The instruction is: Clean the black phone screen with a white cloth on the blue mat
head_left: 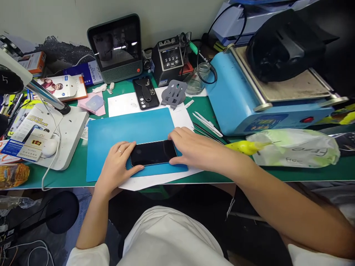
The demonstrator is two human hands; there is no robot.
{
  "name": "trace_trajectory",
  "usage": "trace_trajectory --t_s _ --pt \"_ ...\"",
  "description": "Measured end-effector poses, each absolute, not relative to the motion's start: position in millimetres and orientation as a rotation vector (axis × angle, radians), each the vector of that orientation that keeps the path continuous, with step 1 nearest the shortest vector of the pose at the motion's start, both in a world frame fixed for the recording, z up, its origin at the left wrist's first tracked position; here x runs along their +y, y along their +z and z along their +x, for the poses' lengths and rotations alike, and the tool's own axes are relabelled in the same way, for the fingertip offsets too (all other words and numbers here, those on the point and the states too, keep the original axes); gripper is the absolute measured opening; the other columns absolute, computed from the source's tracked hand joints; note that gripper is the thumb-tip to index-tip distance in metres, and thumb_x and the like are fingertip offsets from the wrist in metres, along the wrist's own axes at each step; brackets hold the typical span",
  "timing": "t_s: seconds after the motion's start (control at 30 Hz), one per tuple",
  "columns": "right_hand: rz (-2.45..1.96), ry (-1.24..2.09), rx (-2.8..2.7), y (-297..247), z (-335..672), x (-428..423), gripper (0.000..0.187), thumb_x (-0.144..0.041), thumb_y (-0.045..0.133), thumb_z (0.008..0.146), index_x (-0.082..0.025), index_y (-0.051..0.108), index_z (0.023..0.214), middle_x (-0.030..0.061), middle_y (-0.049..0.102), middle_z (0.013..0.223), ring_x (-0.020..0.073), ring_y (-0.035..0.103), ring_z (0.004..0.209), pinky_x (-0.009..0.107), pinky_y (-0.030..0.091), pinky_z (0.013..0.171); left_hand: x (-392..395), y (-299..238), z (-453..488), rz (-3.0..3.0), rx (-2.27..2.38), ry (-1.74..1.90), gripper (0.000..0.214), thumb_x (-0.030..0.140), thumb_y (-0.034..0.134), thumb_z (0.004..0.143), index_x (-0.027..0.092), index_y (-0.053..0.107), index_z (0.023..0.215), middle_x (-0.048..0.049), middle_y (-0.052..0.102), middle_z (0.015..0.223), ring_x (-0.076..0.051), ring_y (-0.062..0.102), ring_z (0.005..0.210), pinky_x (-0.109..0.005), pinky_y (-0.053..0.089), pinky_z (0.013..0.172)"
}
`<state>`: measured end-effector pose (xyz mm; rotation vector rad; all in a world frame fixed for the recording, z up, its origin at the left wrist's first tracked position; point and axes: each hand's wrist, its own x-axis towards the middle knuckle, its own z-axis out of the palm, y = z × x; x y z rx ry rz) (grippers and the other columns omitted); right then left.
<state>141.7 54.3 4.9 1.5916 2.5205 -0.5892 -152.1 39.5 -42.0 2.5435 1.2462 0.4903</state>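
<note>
A black smartphone (153, 153) lies flat, screen up, on a blue work mat (124, 129) near the front edge of the bench. My left hand (118, 162) grips the phone's left end, thumb under the near edge and a ring on one finger. My right hand (191, 146) holds the phone's right end, fingers curled over the far corner and thumb at the near side.
White paper sheets (122, 105) lie under the mat. Behind are a phone back cover (146, 93), a grey stand (174, 93), tweezers (208, 123), a soldering station (169, 59), a small screen (116, 48) and a blue machine (249, 99). A white microscope base (62, 136) stands left, a plastic bag (294, 147) right.
</note>
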Motion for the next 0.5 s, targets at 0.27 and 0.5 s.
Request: trace_trajectory --t_s 0.27,0.5 --pt "1.62 -0.726 2.442 8.5 140.9 64.8 0.037 -0.038 0.081 0.076 -0.022 0.055 0.097 0.0079 0.059 0.105 0.0283 0.06 0.098 0.037 0.05 0.076 39.1 -44.7 -153.1 2.55 1.24 0.508 0.077 0.053 0.069 0.1 0.025 0.039 0.164 -0.0156 0.065 0.142 -0.037 0.058 0.136 -0.056 0.051 0.113" --pt "1.627 -0.709 2.439 8.3 140.2 60.7 0.037 -0.039 0.08 0.078 -0.021 0.057 0.1 0.0096 0.061 0.108 0.0299 0.062 0.102 0.038 0.051 0.08 38.8 -44.8 -154.0 2.548 1.236 0.515 0.078 0.054 0.069 0.1 0.026 0.036 0.166 -0.0154 0.065 0.141 -0.037 0.058 0.136 -0.057 0.051 0.113"
